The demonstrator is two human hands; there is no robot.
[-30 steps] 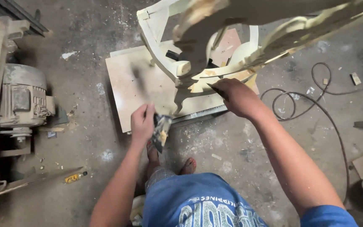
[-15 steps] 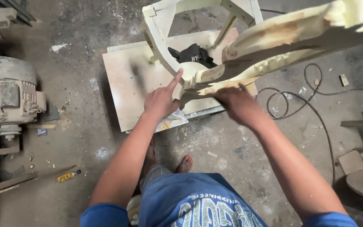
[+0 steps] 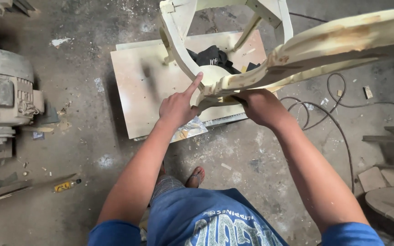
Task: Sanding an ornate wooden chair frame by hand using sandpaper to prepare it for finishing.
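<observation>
Head view: a pale chair frame (image 3: 270, 68) is held above the board (image 3: 137, 82), its long rail running near-left to far-right. Right hand (image 3: 261, 107) is clamped on it; left hand (image 3: 176, 107) touches it, forefinger extended.

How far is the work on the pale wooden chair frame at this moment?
Done: the chair frame is joined and shaped, though patchy and bare. In hand: the left hand points its index finger at a joint of the curved piece, and the right hand grips beneath it. Left: rough brown patches show on that piece; the frame rests over a board.
</observation>
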